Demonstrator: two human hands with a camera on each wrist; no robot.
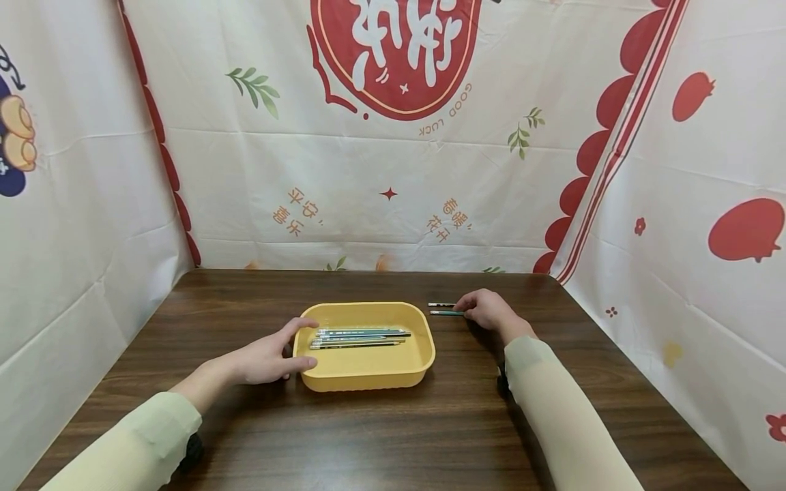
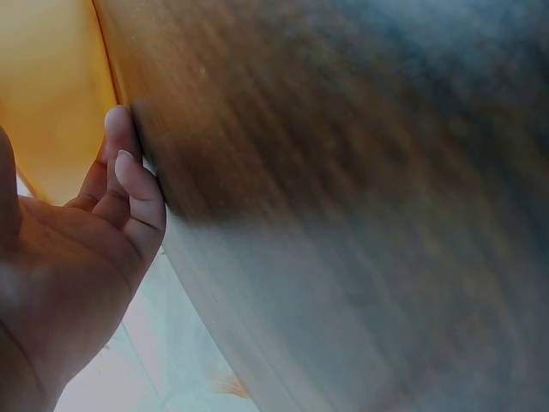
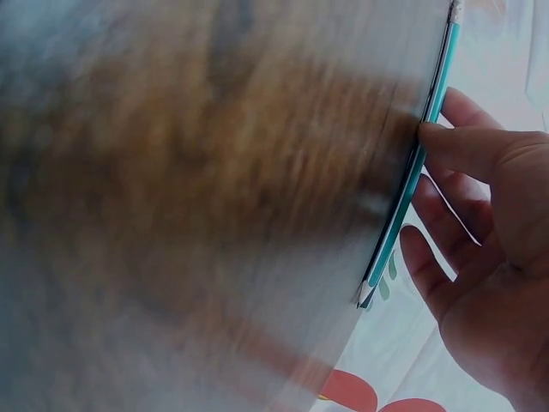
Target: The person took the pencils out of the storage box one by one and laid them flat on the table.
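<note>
Several pencils, green and black with pale ends, lie nearly parallel inside the yellow tray. On the desk to its right, the right hand pinches a green pencil; a black pencil lies just beside. The left hand, spread, rests on the tray's rim.

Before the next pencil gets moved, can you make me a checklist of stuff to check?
1. Left hand on the yellow tray: ok, it holds the left side.
2. Tray has room: ok, bare floor shows in front of the pencils inside.
3. Right hand on the green pencil: ok, the thumb touches it.
4. Green pencil off the table: cannot tell.
5. All pencils in the tray: not ok, the green one and a black one are outside, to its right.
</note>
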